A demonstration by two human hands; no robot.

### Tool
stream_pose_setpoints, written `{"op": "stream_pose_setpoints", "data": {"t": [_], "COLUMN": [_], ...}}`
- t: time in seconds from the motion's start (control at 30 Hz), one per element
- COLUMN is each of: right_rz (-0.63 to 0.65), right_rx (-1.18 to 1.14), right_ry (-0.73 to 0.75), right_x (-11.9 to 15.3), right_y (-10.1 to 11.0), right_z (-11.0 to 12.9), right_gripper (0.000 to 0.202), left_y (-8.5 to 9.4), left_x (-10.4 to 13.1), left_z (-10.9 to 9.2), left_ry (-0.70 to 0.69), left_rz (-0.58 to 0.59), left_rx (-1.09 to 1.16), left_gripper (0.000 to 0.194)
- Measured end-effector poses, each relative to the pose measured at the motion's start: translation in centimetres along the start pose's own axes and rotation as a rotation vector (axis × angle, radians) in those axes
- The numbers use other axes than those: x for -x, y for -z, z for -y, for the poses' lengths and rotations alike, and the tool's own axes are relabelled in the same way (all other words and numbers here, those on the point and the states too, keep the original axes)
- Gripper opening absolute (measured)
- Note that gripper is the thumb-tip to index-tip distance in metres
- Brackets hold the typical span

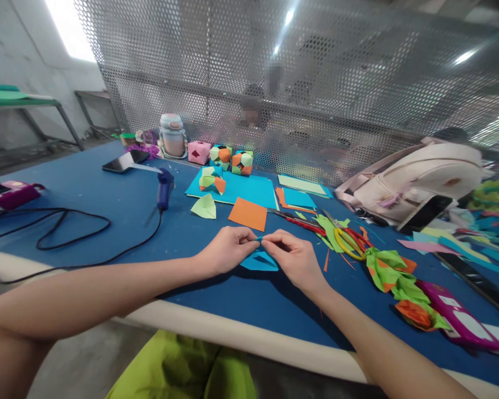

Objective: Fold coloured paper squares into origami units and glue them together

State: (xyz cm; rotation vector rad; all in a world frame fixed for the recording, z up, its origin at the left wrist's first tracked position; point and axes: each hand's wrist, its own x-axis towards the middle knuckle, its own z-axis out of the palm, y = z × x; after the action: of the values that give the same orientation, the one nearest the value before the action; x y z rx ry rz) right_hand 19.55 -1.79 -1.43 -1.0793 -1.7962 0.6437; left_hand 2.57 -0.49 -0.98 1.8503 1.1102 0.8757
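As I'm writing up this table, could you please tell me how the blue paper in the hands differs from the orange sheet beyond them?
The blue paper is folded; the orange sheet looks flat. The left hand and right hand pinch the blue paper; the orange sheet lies untouched. Both look like single-coloured paper.

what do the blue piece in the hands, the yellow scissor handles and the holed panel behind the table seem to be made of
Blue piece: likely matte paper, given its thin, flat faces and folded edges.
Yellow scissor handles: probably smooth plastic, by their even, bright colour.
Holed panel: perhaps metal, grey with regular perforations; coating unclear.
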Motion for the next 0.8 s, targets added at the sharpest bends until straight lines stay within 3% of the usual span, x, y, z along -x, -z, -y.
{"op": "stream_pose_setpoints", "data": {"t": [0.2, 0.33, 0.47, 0.8], "right_rz": [-0.004, -0.011, -0.047, -0.094], "right_rx": [0.007, 0.049, 0.131, 0.261], "right_ry": [-0.039, 0.046, 0.163, 0.244], "right_x": [-0.13, -0.1, 0.07, 0.06], "right_y": [-0.26, -0.42, -0.49, -0.14], "right_z": [-0.44, -0.03, 0.38, -0.17], "right_gripper": [0.018, 0.016, 0.016, 0.016], "left_y": [-0.04, -0.15, -0.22, -0.4], "left_x": [0.0, 0.06, -0.04, 0.02], "left_z": [0.04, 0.07, -0.17, -0.6], "left_ry": [-0.015, -0.018, 0.043, 0.219], "left_rz": [-0.008, 0.006, 0.005, 0.136], "left_rx": [0.016, 0.035, 0.07, 0.374], "left_gripper": [0.022, 0.021, 0.021, 0.016]}}
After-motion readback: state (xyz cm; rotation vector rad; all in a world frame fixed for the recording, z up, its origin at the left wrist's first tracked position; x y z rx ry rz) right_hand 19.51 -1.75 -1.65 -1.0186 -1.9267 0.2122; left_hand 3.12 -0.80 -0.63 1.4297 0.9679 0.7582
